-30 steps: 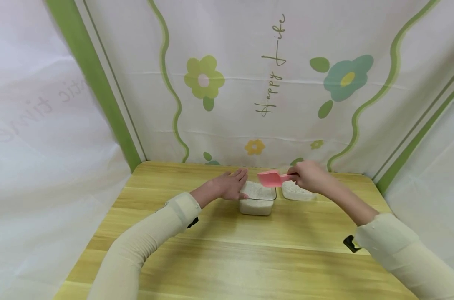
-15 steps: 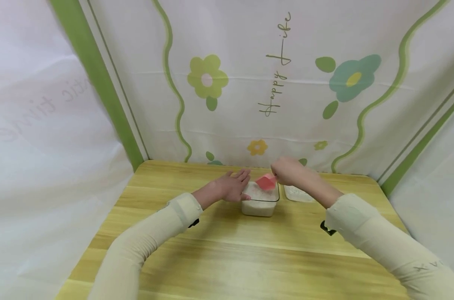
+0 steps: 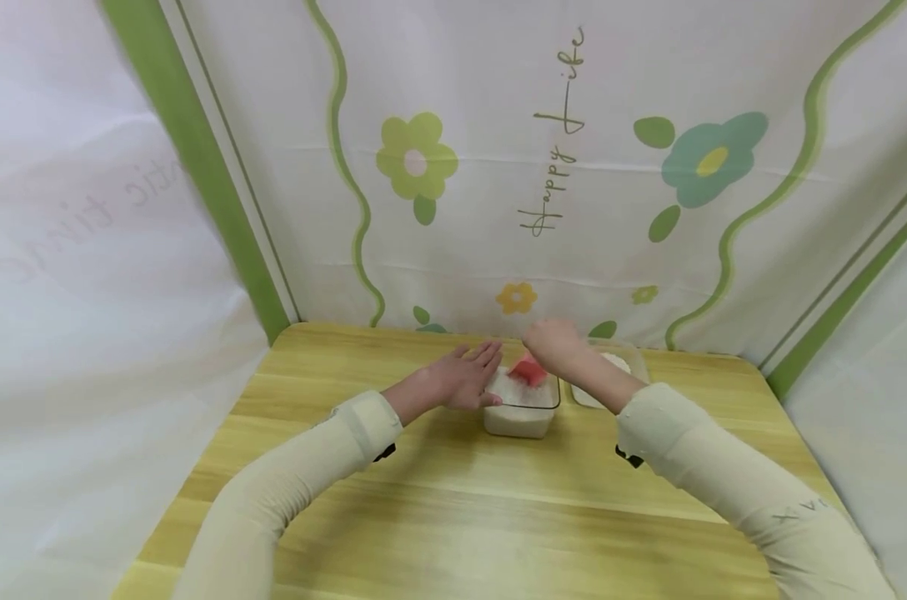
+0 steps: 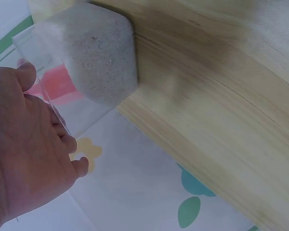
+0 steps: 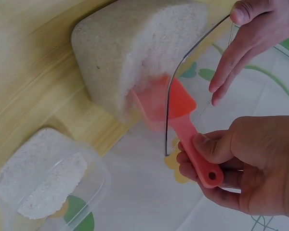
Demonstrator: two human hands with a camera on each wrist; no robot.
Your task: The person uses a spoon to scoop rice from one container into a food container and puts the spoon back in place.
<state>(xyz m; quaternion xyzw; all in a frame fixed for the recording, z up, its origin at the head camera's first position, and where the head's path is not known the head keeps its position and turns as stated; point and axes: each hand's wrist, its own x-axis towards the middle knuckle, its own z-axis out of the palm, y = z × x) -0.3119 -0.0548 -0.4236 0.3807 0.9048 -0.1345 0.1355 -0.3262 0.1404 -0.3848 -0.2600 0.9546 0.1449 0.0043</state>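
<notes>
A clear square container (image 3: 517, 425) with a dark-looking rim stands near the back of the table, partly filled with white grainy stuff (image 5: 159, 38). My left hand (image 3: 464, 377) rests at its left rim, thumb on the near side and fingers extended along the edge. In the right wrist view my right hand (image 5: 250, 163) grips a pink scoop (image 5: 202, 161) by its handle, thumb on top. The scoop's blade dips inside the container, its front edge at the white grains. Both hands appear close together over the container.
To the right sits a second, lower clear container (image 5: 89, 187) with white grainy stuff, partly behind my right forearm in the head view. Wood-grain table (image 3: 453, 525) spreads in front. A flower-printed white curtain (image 3: 468, 217) hangs right behind the table's back edge.
My right hand has moved left with the pink scoop, from above the gap between the containers down into the left container. My left hand has stayed at the rim.
</notes>
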